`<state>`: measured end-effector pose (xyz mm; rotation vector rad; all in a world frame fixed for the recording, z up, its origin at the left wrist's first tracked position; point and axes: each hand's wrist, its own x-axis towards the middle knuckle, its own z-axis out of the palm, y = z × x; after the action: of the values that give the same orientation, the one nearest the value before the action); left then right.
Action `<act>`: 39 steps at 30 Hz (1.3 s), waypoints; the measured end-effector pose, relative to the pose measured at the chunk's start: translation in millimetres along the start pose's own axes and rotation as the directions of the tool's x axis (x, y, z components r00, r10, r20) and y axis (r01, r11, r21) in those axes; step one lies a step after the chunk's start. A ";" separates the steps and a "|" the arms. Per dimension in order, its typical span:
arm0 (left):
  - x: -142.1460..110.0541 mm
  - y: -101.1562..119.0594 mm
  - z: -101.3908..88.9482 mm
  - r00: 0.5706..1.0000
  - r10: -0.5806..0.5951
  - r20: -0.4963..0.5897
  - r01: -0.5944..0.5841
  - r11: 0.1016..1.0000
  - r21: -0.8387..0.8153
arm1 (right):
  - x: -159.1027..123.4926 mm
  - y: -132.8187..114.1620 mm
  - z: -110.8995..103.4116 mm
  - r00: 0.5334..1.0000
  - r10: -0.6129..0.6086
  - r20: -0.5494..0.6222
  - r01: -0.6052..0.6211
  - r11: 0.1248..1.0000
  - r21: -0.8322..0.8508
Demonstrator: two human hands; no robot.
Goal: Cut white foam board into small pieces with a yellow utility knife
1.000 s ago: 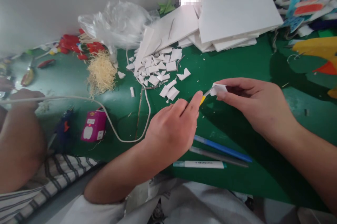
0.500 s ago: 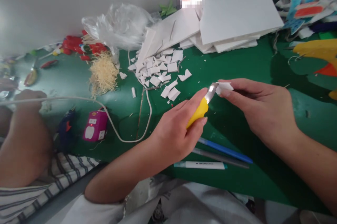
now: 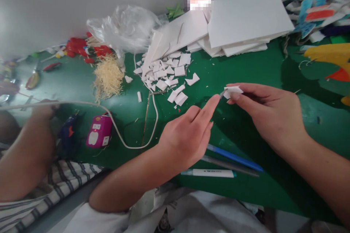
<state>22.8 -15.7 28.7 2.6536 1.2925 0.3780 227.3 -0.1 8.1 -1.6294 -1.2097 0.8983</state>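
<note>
My left hand [image 3: 188,131] is closed around a utility knife [image 3: 221,94]; its yellow handle is now hidden by my fingers, and only the blade end shows past my index fingertip. The blade meets the left edge of a small white foam board piece [image 3: 234,89]. Between thumb and fingers, my right hand [image 3: 276,111] pinches that piece above the green table. Left of the hands, several cut white scraps [image 3: 164,74] lie in a loose pile.
Stacked white boards [image 3: 248,10] and a clear plastic bag [image 3: 125,27] lie at the back. A blue pen [image 3: 235,157], a marker [image 3: 213,172] and a magenta power adapter [image 3: 99,131] with a white cable [image 3: 131,147] are nearer. Another person's arm [image 3: 32,145] rests at left.
My left hand has rolled over, so the yellow handle no longer shows and the blade is turned on edge against the piece. My right hand stays nearly in place.
</note>
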 end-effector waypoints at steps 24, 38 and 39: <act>11.4 -26.8 14.0 0.999 0.035 0.028 -0.038 0.992 0.123 | 5.9 7.3 1.7 0.997 0.048 -0.055 -0.029 0.951 0.307; 24.1 -24.5 13.2 0.951 -0.298 0.081 0.249 0.586 -0.771 | -6.1 -2.2 -2.0 0.925 -0.199 0.324 0.199 0.979 0.034; 25.3 -24.8 12.4 0.948 -0.304 0.095 0.258 0.560 -0.788 | -6.2 -2.5 -1.9 0.924 -0.200 0.326 0.201 0.979 0.032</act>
<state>23.0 18.9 14.4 1.6528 1.1490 0.7649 226.7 -6.2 11.3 -1.3594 -1.5754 1.0635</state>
